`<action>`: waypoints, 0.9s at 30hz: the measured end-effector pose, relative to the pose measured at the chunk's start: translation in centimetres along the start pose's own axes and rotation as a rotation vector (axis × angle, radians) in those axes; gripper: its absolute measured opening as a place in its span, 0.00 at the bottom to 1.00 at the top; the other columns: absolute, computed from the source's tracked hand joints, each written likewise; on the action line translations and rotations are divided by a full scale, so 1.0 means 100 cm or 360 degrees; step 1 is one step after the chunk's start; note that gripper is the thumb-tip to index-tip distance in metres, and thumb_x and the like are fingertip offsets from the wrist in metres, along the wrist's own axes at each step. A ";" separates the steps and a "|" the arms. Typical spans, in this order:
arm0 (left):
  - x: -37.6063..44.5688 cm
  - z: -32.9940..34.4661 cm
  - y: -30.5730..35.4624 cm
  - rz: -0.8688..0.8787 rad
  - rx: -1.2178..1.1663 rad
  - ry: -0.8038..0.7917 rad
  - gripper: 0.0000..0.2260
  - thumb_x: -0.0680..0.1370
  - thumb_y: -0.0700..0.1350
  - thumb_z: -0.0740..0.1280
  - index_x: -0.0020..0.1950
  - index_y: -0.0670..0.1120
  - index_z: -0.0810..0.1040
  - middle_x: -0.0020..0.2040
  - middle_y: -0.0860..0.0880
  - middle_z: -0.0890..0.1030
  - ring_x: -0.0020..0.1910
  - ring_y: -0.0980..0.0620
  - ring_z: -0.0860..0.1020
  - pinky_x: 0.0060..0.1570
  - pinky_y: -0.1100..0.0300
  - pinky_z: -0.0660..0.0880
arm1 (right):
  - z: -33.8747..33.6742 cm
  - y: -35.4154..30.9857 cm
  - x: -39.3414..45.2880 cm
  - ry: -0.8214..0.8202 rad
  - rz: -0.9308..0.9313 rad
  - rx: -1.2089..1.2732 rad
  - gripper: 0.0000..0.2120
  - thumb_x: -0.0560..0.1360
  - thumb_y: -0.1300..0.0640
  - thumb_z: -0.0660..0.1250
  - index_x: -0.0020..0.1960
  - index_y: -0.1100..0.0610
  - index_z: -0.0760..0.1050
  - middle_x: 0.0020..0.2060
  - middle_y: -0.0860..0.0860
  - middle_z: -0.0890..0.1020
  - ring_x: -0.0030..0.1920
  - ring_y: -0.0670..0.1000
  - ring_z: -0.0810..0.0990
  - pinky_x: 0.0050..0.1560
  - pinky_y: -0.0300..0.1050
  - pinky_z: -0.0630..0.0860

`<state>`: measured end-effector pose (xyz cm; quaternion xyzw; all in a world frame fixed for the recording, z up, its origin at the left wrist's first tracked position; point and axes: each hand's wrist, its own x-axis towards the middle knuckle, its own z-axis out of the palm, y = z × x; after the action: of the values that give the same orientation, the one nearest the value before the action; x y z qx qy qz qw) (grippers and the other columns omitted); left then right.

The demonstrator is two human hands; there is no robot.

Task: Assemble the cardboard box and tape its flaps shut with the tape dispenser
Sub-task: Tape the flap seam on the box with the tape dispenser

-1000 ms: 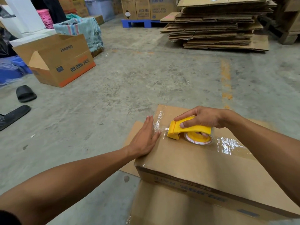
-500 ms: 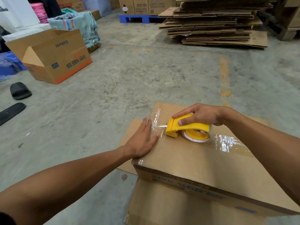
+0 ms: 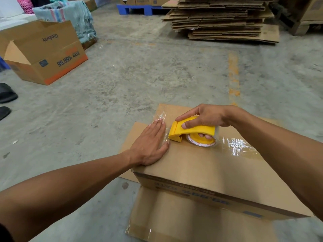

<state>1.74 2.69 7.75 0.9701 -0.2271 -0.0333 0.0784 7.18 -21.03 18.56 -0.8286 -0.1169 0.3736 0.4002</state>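
Both hands (image 3: 150, 144) (image 3: 208, 117) steady tape dispenser (image 3: 191, 131), nose seemingly pointing left.

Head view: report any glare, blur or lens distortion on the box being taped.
Head view: bright glare on the clear tape right of the yellow tape dispenser, and a fainter sheen near the box's far edge; left hand and right hand sharp; wide-angle bending at the frame edges, forearms stretched; soft, even light.
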 end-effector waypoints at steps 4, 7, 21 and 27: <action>-0.001 -0.001 -0.001 -0.0008 -0.0004 -0.0027 0.34 0.81 0.61 0.45 0.80 0.43 0.40 0.80 0.46 0.40 0.78 0.53 0.38 0.75 0.58 0.38 | -0.021 0.021 -0.021 0.0037 0.0047 -0.0255 0.15 0.71 0.48 0.75 0.57 0.37 0.81 0.47 0.54 0.86 0.37 0.59 0.83 0.42 0.51 0.84; 0.000 -0.001 -0.001 0.0010 -0.0005 -0.0027 0.34 0.81 0.62 0.44 0.79 0.43 0.39 0.80 0.46 0.40 0.78 0.54 0.38 0.76 0.57 0.40 | -0.035 0.045 -0.053 0.0105 0.0101 -0.0287 0.15 0.73 0.52 0.74 0.59 0.41 0.81 0.40 0.43 0.86 0.34 0.45 0.84 0.32 0.36 0.80; 0.024 0.013 0.074 0.0305 0.0125 -0.0096 0.33 0.81 0.58 0.46 0.80 0.42 0.42 0.80 0.45 0.41 0.78 0.50 0.38 0.76 0.51 0.37 | -0.035 0.051 -0.058 0.0100 0.0178 -0.0201 0.15 0.71 0.50 0.76 0.56 0.39 0.82 0.49 0.58 0.84 0.30 0.52 0.79 0.41 0.56 0.81; 0.026 0.011 0.051 0.0322 0.0081 -0.0070 0.33 0.80 0.63 0.43 0.80 0.48 0.40 0.80 0.52 0.40 0.77 0.56 0.37 0.76 0.55 0.38 | -0.033 0.040 -0.044 0.0134 0.0124 -0.0280 0.15 0.71 0.48 0.76 0.57 0.39 0.82 0.47 0.45 0.85 0.36 0.55 0.83 0.37 0.45 0.83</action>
<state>1.75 -3.19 7.40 0.9430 -0.3263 -0.0407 0.0516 6.03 -27.76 19.21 -0.8794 -0.0999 0.3419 0.3157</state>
